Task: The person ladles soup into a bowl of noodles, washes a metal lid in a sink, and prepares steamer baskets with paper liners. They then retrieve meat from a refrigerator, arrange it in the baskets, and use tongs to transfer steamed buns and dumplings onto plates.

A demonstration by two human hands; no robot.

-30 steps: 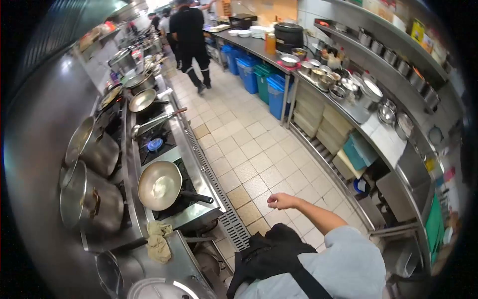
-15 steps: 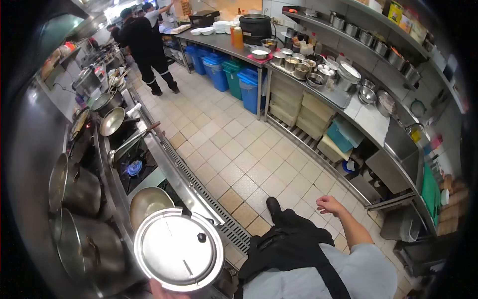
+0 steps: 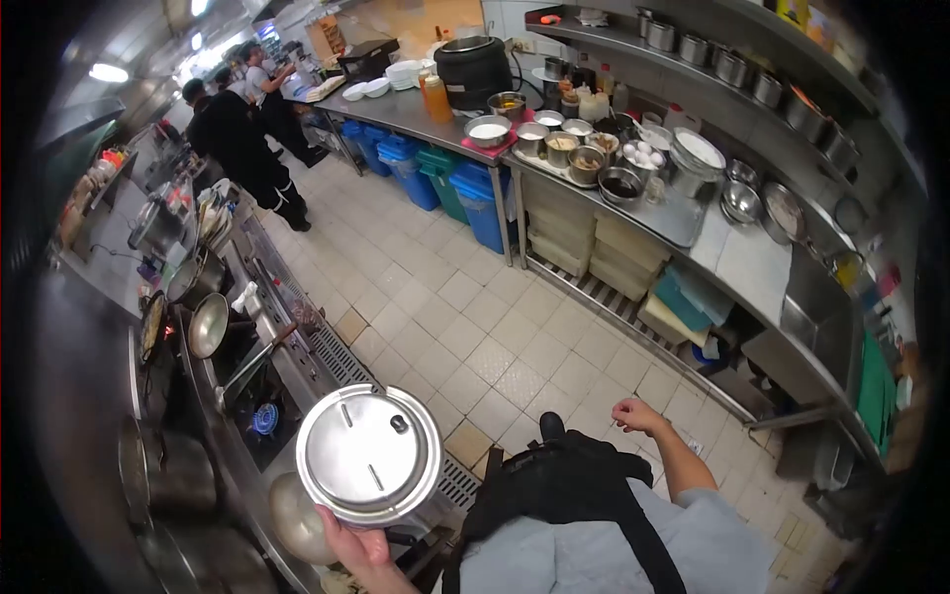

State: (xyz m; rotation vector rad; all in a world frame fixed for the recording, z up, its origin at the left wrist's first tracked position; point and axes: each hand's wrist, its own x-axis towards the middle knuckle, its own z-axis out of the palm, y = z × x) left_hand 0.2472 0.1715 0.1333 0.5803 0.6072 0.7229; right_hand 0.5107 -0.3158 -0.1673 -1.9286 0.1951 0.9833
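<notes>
My left hand (image 3: 358,544) grips the near edge of a round steel lid (image 3: 361,455) from below. The lid's shiny top faces up, with a small black knob and a notch in its rim; whether a pot sits beneath it is hidden. It is in front of me, partly above a wok (image 3: 297,520) at the stove's edge. My right hand (image 3: 638,416) hangs over the floor at my right side, empty, its fingers loosely bent and somewhat apart.
On the left runs a stove with a lit burner (image 3: 265,419), a ladle (image 3: 259,361), woks and large pots (image 3: 178,475). Along the right stands a steel counter with bowls, eggs and a black soup kettle (image 3: 475,79). Two or more people stand ahead, one in black (image 3: 237,144).
The lid has moved up and away from my body, and more of my left hand shows. My view has shifted along the aisle. The person in black has changed stance.
</notes>
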